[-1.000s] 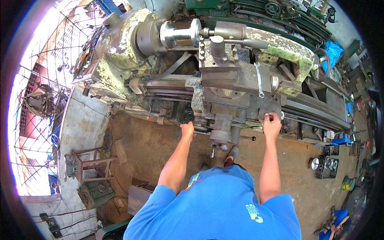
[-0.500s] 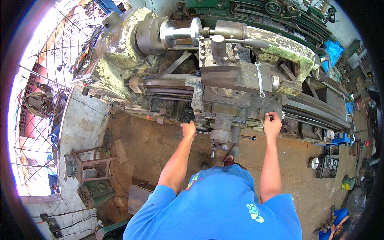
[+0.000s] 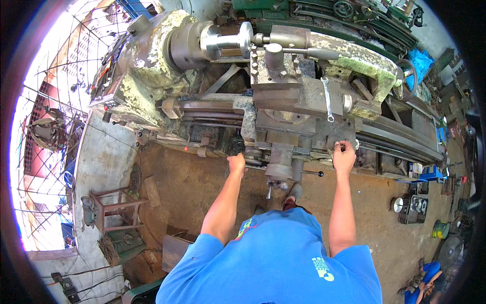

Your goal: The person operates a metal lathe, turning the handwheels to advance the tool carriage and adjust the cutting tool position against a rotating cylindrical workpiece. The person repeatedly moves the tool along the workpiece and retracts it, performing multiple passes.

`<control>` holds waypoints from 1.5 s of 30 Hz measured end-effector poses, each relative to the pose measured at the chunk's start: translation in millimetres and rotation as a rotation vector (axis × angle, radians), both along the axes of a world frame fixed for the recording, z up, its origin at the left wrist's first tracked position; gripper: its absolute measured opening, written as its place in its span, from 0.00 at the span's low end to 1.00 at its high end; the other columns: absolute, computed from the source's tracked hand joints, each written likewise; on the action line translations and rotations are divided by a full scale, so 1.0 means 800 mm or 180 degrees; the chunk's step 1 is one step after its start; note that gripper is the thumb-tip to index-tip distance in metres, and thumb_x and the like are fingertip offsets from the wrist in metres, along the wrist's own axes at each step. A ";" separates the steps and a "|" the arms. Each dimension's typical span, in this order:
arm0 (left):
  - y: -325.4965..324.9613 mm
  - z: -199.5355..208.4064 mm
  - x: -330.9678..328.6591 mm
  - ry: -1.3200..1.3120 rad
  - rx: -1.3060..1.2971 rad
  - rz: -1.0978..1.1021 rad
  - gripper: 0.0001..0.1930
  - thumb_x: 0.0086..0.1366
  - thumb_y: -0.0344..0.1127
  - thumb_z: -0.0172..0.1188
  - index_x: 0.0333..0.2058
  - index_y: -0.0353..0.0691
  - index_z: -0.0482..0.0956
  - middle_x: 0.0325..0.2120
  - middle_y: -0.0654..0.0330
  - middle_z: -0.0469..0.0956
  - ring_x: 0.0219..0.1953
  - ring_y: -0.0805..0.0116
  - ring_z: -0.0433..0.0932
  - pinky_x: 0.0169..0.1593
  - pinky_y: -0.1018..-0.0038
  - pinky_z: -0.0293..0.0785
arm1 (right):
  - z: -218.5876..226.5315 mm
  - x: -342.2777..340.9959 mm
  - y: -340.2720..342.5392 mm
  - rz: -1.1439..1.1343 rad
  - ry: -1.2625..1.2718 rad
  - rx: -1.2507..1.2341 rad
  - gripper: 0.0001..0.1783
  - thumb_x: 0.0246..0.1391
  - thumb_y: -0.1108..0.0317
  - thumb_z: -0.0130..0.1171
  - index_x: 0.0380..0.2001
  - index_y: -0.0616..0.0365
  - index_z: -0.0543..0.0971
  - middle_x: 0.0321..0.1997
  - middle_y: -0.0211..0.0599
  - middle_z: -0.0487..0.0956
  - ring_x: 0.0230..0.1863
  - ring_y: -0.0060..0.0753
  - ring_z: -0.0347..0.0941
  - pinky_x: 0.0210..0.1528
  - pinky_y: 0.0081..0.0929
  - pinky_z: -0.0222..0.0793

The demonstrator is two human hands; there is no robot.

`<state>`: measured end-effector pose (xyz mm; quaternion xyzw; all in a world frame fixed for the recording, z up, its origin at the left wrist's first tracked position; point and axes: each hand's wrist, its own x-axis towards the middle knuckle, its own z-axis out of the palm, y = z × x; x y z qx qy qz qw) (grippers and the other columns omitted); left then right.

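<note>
A large metal lathe with chipped pale-green paint spans the view before me. Its chuck holds a shiny flanged metal workpiece, whose right end meets the tailstock centre. My left hand is closed at the front of the carriage, left of the cross-slide handle; what it grips is hidden. My right hand has its fingers curled and pinched at the carriage's right front edge, over a small part I cannot make out. A combination wrench lies on the carriage top, beyond my right hand.
The square tool post stands beside the workpiece, its long handle pointing right. A ball-ended lever juts out between my hands. A green machine stands behind. Crates lie right; a metal stand is left. Another person crouches lower right.
The view has shifted very slightly. Both hands keep the same places on the lathe, and the workpiece and wrench stay where they were.
</note>
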<state>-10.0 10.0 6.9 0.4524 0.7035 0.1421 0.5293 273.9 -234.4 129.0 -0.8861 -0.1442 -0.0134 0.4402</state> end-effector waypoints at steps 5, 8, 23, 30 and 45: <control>-0.001 -0.002 0.002 0.0007 0.0064 0.0013 0.41 0.67 0.42 0.51 0.65 0.23 0.39 0.53 0.37 0.71 0.44 0.47 0.79 0.34 0.59 0.83 | 0.000 0.000 0.002 -0.0025 -0.0056 -0.0037 0.10 0.53 0.63 0.63 0.32 0.59 0.81 0.23 0.44 0.80 0.26 0.42 0.79 0.33 0.35 0.72; 0.001 -0.003 0.000 -0.0081 -0.0007 0.0023 0.41 0.67 0.42 0.51 0.65 0.23 0.39 0.53 0.37 0.70 0.45 0.48 0.79 0.33 0.59 0.82 | -0.001 0.002 0.001 0.0032 -0.0037 0.0015 0.09 0.53 0.63 0.63 0.32 0.58 0.81 0.23 0.44 0.81 0.26 0.42 0.79 0.34 0.35 0.72; 0.011 -0.032 -0.009 -0.0205 -0.0043 0.0133 0.23 0.65 0.40 0.51 0.52 0.34 0.56 0.27 0.53 0.71 0.21 0.64 0.72 0.30 0.59 0.79 | 0.002 0.001 0.000 0.0030 0.0034 0.0074 0.09 0.53 0.65 0.64 0.31 0.59 0.80 0.22 0.41 0.80 0.24 0.36 0.76 0.32 0.32 0.71; 0.024 -0.017 -0.021 -0.0583 -0.0470 0.0144 0.13 0.63 0.39 0.50 0.40 0.36 0.68 0.18 0.58 0.68 0.16 0.69 0.65 0.26 0.59 0.78 | 0.004 0.000 -0.001 0.0129 0.0145 0.0116 0.09 0.53 0.65 0.63 0.32 0.60 0.80 0.22 0.40 0.80 0.23 0.34 0.76 0.32 0.31 0.71; 0.033 -0.039 -0.030 -0.0196 -0.0253 0.0210 0.11 0.64 0.41 0.51 0.39 0.44 0.78 0.21 0.55 0.71 0.21 0.60 0.71 0.38 0.55 0.74 | 0.020 -0.017 -0.022 0.0943 0.0077 0.0200 0.08 0.51 0.69 0.64 0.33 0.63 0.80 0.19 0.37 0.76 0.22 0.29 0.72 0.29 0.28 0.69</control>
